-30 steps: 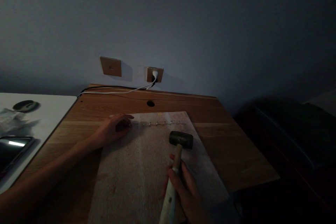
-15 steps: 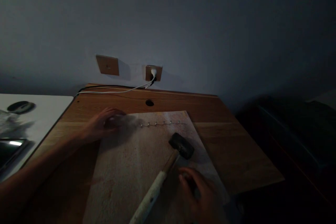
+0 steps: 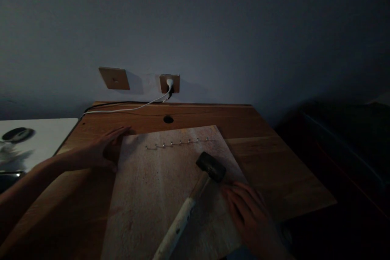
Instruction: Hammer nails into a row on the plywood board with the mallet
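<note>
A pale wooden board [image 3: 158, 195] lies on a brown desk [image 3: 258, 150]. Several small nails [image 3: 178, 143] stand in a row near its far edge. A mallet [image 3: 195, 195] with a black head and a light handle lies slanted across the board, held by nobody. My right hand [image 3: 246, 211] rests flat on the board's right side, just right of the mallet, fingers stretched out. My left hand [image 3: 106, 148] is at the board's left edge, fingers extended along it; whether it grips the edge I cannot tell in the dim light.
On the wall behind the desk are a switch plate [image 3: 114, 78] and a socket [image 3: 169, 83] with a white plug and cable [image 3: 122, 109]. The desk has a cable hole [image 3: 168, 119]. A white table [image 3: 36, 138] with dark items stands to the left. Dark furniture [image 3: 344, 150] is on the right.
My right hand let go of the mallet, which now lies on the board, and moved to its right. My left hand drew back from the nails to the board's left edge.
</note>
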### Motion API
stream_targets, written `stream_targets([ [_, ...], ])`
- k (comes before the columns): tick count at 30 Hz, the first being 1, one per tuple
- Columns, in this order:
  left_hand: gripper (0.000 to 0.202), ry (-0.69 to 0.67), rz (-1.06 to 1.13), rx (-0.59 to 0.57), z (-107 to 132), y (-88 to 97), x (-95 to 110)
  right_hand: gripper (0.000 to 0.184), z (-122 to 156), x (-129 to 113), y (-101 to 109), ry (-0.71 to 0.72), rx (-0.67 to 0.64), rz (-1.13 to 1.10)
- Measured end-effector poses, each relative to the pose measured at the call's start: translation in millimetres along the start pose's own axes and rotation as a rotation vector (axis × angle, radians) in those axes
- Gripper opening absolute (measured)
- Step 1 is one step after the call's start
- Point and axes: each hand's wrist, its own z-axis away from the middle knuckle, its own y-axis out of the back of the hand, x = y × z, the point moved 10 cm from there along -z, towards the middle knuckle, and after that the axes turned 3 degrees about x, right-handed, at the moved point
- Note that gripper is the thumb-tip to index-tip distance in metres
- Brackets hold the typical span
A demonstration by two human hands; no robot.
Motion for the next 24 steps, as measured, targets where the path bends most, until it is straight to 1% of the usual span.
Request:
stream_targets([
  [2,0.110,0.006,-0.001,-0.006,-12.8,-10.1,10.1,0.035,7.6,14.5,1.4,0.025,-0.023,0.051],
  [4,0.114,0.014,-0.021,-0.024,-30.5,-25.5,21.8,0.034,13.8,35.2,8.6,0.025,-0.004,0.131],
  [6,0.115,0.018,-0.050,-0.003,-53.0,-40.7,34.8,0.035,19.8,56.0,15.1,0.053,-0.004,0.187],
  [8,0.117,-0.012,-0.062,0.035,-78.6,-56.7,52.2,0.038,27.7,80.3,19.5,0.078,-0.033,0.252],
  [11,0.111,-0.069,-0.086,0.101,-117.8,-80.7,82.4,0.041,43.2,125.8,26.7,0.064,-0.070,0.340],
  [13,0.110,-0.087,-0.103,0.125,-141.9,-97.9,103.1,0.042,53.8,159.5,32.2,0.026,-0.084,0.356],
  [15,0.113,-0.075,-0.089,0.140,-161.9,-113.6,121.9,0.041,61.7,191.6,38.1,-0.017,-0.095,0.361],
  [16,0.111,-0.073,-0.081,0.146,-169.7,-120.7,131.4,0.040,64.3,206.7,40.3,-0.041,-0.111,0.364],
  [18,0.104,-0.081,-0.074,0.155,-179.5,-131.8,148.5,0.039,65.7,228.4,48.2,-0.056,-0.102,0.369],
  [20,0.095,-0.112,-0.069,0.178,-182.0,-136.1,161.1,0.037,64.3,243.6,53.3,-0.083,-0.107,0.368],
  [21,0.088,-0.140,-0.055,0.189,-181.0,-136.1,165.3,0.034,62.8,249.5,57.3,-0.122,-0.085,0.365],
  [22,0.078,-0.170,-0.027,0.198,-179.1,-134.7,167.8,0.032,61.6,255.1,63.0,-0.186,-0.036,0.360],
  [24,0.048,-0.206,0.057,0.208,-175.0,-129.8,166.2,0.035,63.5,264.9,77.3,-0.383,0.135,0.330],
])
